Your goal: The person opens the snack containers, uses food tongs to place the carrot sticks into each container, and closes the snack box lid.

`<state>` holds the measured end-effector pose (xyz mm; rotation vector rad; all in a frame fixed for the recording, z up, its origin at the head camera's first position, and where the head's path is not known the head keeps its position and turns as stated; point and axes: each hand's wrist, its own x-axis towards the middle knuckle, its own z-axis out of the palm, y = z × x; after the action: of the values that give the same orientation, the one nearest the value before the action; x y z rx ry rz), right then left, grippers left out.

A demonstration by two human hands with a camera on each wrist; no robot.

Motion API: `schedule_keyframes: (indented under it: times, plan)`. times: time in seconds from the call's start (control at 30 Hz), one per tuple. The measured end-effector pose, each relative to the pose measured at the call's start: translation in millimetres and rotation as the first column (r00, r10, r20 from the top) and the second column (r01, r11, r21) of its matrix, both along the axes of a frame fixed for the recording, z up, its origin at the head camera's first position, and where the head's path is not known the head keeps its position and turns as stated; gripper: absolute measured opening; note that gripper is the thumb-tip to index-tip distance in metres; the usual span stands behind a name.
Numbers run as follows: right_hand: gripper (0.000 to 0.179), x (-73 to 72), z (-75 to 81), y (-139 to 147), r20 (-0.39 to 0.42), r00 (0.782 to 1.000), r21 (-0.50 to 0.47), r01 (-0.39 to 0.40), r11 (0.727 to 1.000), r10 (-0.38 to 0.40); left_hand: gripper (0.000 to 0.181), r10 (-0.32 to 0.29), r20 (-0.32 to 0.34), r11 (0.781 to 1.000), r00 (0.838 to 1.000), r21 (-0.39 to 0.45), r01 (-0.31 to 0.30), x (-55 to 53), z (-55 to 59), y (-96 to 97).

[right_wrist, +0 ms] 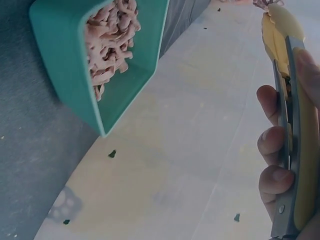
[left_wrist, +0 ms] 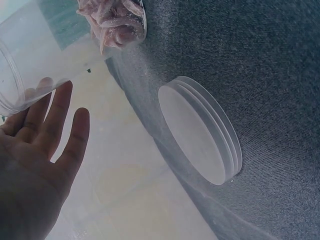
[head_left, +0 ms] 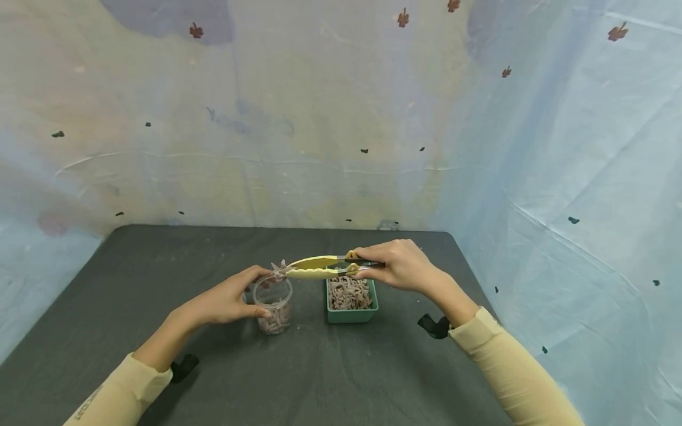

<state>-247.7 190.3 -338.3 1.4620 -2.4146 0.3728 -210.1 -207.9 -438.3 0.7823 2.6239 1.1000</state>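
My left hand (head_left: 226, 299) holds a clear plastic jar (head_left: 280, 305), thumb on its near side and fingers round the far side. Pale pinkish-brown strips (left_wrist: 117, 22) lie in the jar's bottom. My right hand (head_left: 402, 265) grips kitchen tongs (head_left: 311, 274) with yellow tips and metal handles. Between the tongs' tips, just over the jar's mouth, is a small clump of strips (head_left: 278, 270). Below the tongs stands a green box (head_left: 351, 316), with more of the same strips (head_left: 348, 293) inside.
A round, translucent lid (left_wrist: 195, 132) lies on the dark tabletop (head_left: 330, 373) near the jar, seen in the left wrist view. A patterned sheet (head_left: 319, 118) hangs behind the table and along its right side.
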Motion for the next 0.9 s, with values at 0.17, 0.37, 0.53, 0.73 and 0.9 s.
schedule_keyframes:
  times: [0.17, 0.37, 0.53, 0.73, 0.9]
  plan:
    - [0.052, -2.6, -1.2, -11.8, -0.013, 0.999, 0.018, -0.033, 0.999, 0.034, 0.076, 0.008, 0.001, 1.000, 1.000, 0.001, -0.008, 0.0, 1.0, 1.1]
    - [0.045, -4.1, -5.4, -24.9, -0.009, 0.999, 0.028, -0.048, 0.998, 0.048, 0.074, 0.002, -0.005, 1.000, 1.000, 0.007, -0.002, 1.0, 1.0, 1.0]
    - [0.041, -5.6, -12.0, -31.5, -0.010, 0.998, 0.046, -0.056, 0.997, 0.056, 0.075, 0.002, 0.006, 1.000, 1.000, 0.010, -0.003, 1.3, 0.6, 1.5]
    - [0.040, -7.1, -16.9, -36.2, -0.005, 0.998, 0.071, -0.058, 0.996, 0.058, 0.078, 0.007, 0.013, 1.000, 1.000, -0.002, -0.007, 2.0, 1.1, 0.6]
    - [0.040, -7.8, -17.3, -37.8, -0.011, 0.998, 0.078, -0.058, 0.995, 0.059, 0.078, 0.010, 0.013, 1.000, 1.000, -0.003, -0.010, 1.6, 1.6, 0.0]
